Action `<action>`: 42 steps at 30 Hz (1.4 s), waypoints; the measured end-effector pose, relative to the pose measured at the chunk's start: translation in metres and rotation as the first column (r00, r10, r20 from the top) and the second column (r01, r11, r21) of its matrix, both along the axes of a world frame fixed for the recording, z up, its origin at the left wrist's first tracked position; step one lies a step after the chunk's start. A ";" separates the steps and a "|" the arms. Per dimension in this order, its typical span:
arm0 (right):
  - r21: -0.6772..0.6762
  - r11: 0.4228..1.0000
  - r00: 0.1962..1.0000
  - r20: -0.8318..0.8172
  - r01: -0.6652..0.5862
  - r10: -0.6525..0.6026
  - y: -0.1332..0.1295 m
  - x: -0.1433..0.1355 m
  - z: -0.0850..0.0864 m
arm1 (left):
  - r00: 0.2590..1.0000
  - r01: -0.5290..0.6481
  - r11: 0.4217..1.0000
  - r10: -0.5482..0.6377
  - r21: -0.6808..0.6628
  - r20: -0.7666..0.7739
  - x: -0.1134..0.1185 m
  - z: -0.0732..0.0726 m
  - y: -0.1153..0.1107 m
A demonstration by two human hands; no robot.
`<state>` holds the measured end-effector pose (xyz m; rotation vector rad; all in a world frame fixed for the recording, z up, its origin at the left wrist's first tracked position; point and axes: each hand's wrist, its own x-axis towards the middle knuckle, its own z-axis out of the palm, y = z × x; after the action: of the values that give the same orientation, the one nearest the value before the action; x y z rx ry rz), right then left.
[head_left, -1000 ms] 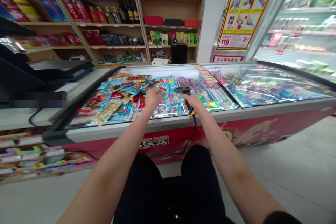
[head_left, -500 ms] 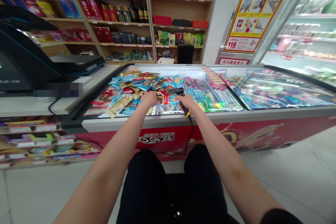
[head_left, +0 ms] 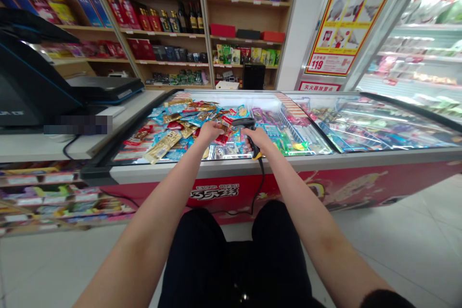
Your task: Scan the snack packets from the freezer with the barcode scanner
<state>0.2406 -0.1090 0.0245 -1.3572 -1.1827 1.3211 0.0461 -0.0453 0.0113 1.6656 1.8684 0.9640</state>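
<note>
My right hand (head_left: 257, 139) is wrapped round the handle of a black and yellow barcode scanner (head_left: 243, 121), whose head points left. From the handle a black cable (head_left: 262, 178) hangs down the freezer's front. With its fingers closed, my left hand (head_left: 210, 133) grips a small red snack packet (head_left: 224, 134) just left of the scanner's head. Beside and behind that hand, a heap of blue, gold and red packets (head_left: 187, 119) is spread over the glass top. One long gold packet (head_left: 164, 145) lies near the front edge of the heap.
The chest freezer (head_left: 310, 161) stands right in front of me, with wrapped goods and wire baskets under its glass. At left is a counter (head_left: 108, 125) with a black checkout machine (head_left: 32, 72). Shelves (head_left: 162, 33) of boxes and bottles line the back.
The red packet has turned and shows more of its face to the scanner. My left hand has shifted slightly right and rotated. My right hand stays about where it was.
</note>
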 end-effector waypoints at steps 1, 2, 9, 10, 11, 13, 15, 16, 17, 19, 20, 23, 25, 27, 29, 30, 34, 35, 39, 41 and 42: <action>0.000 1.000 1.000 -0.004 0.002 -0.002 0.000 0.000 0.002 | 0.998 -0.002 1.000 0.002 0.009 0.059 0.003 -0.001 0.000; 0.001 1.000 1.000 -0.006 0.005 -0.005 -0.001 0.001 0.004 | 0.994 0.000 1.000 -0.002 0.020 0.113 0.006 -0.001 0.001; 0.030 1.000 1.000 -0.012 -0.005 0.006 -0.004 0.006 0.013 | 0.961 -0.044 0.994 0.013 0.103 0.277 0.016 -0.013 0.011; 0.029 1.000 1.000 -0.009 -0.009 0.009 -0.004 0.007 0.013 | 0.960 -0.051 0.993 0.019 0.108 0.281 0.017 -0.014 0.013; 0.028 1.000 1.000 -0.007 -0.011 0.011 -0.004 0.008 0.012 | 0.958 -0.057 0.992 0.024 0.110 0.284 0.017 -0.015 0.014; 0.028 0.999 1.000 -0.009 -0.016 0.016 -0.004 0.010 0.012 | 0.952 -0.059 0.993 0.024 0.105 0.305 0.019 -0.016 0.014; 0.028 0.999 1.000 -0.011 -0.021 0.021 -0.003 0.012 0.011 | 0.941 -0.058 0.994 0.024 0.091 0.339 0.020 -0.016 0.014; 0.028 0.999 1.000 -0.010 -0.024 0.024 -0.003 0.012 0.011 | 0.936 -0.059 0.995 0.025 0.085 0.352 0.020 -0.016 0.014; 0.028 0.999 1.000 -0.008 -0.026 0.026 -0.003 0.013 0.011 | 0.934 -0.060 0.995 0.026 0.084 0.357 0.021 -0.016 0.015; 0.027 0.999 1.000 -0.004 -0.028 0.028 -0.002 0.014 0.011 | 0.936 -0.071 0.993 0.032 0.097 0.351 0.021 -0.016 0.016; 0.025 0.999 1.000 -0.003 -0.028 0.028 -0.002 0.014 0.011 | 0.938 -0.076 0.992 0.035 0.105 0.345 0.022 -0.017 0.017; 0.017 0.999 0.999 0.001 -0.032 0.032 -0.001 0.016 0.011 | 0.940 -0.080 0.992 0.042 0.101 0.338 0.024 -0.016 0.017; 0.022 0.999 0.999 0.002 -0.036 0.035 0.000 0.017 0.010 | 0.937 -0.079 0.994 0.049 0.074 0.347 0.027 -0.015 0.015; 0.021 0.999 0.999 0.001 -0.040 0.040 0.000 0.018 0.010 | 0.933 -0.078 0.995 0.054 0.054 0.355 0.029 -0.014 0.014; 0.007 0.999 0.999 0.001 -0.041 0.041 -0.001 0.019 0.011 | 0.937 -0.078 0.996 0.055 0.053 0.346 0.031 -0.015 0.015; 0.000 0.999 0.999 -0.002 -0.041 0.041 -0.001 0.020 0.012 | 0.941 -0.078 0.995 0.054 0.059 0.334 0.031 -0.016 0.016; 0.000 1.000 0.999 -0.017 -0.032 0.032 -0.004 0.020 0.014 | 0.954 -0.075 0.994 0.047 0.083 0.297 0.033 -0.020 0.022; 0.005 1.000 0.999 -0.022 -0.028 0.028 -0.005 0.020 0.015 | 0.956 -0.075 0.993 0.047 0.088 0.291 0.033 -0.020 0.023; 0.030 0.999 0.998 -0.057 0.019 -0.017 -0.005 0.031 0.017 | 0.952 -0.058 0.995 0.030 0.084 0.304 0.040 -0.020 0.025; 0.030 0.998 0.996 -0.074 0.056 -0.053 -0.003 0.042 0.017 | 0.940 -0.025 0.998 0.002 0.064 0.340 0.048 -0.020 0.025; 0.027 0.996 0.994 -0.075 0.082 -0.080 -0.003 0.049 0.017 | 0.933 -0.007 0.999 -0.012 0.050 0.361 0.052 -0.020 0.025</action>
<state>0.2895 -0.1116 0.0418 -1.3097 -1.0825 1.2805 0.0986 -0.0199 -0.0086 1.4005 1.6062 1.2314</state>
